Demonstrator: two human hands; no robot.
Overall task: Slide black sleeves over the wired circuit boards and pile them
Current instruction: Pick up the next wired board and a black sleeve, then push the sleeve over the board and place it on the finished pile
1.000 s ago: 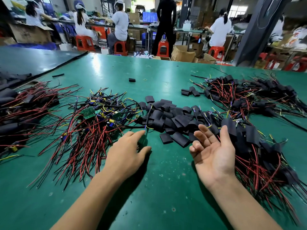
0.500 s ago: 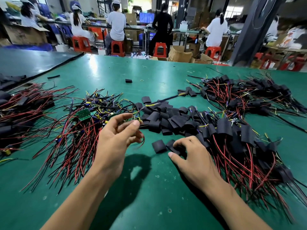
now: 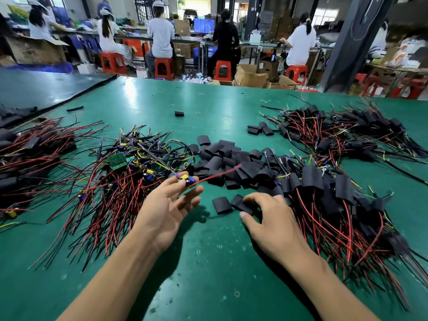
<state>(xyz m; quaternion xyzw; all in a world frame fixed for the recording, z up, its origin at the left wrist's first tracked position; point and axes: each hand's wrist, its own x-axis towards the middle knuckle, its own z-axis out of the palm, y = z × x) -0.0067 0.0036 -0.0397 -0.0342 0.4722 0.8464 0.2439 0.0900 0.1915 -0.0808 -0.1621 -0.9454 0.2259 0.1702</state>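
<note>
The job is partly done. On the right of the green table (image 3: 208,262) lies a big done pile (image 3: 335,200) of boards inside black sleeves. A back pile (image 3: 347,135) like it sits farther off. The left pile (image 3: 30,154) may be done too, but it is too far off to tell.

One tangle of bare boards (image 3: 129,172) waits on the left, and there are too many to count. One sleeve heap (image 3: 227,163) lies in the middle, with dozens in it.

The left hand (image 3: 166,205) has its fingers almost straight. It pinches one board (image 3: 186,179) at the tips, just above the table. This board has no sleeve on yet.

The right hand (image 3: 273,223) curls over one sleeve (image 3: 240,203) on the table. One spare sleeve (image 3: 221,205) lies just beside it.
</note>
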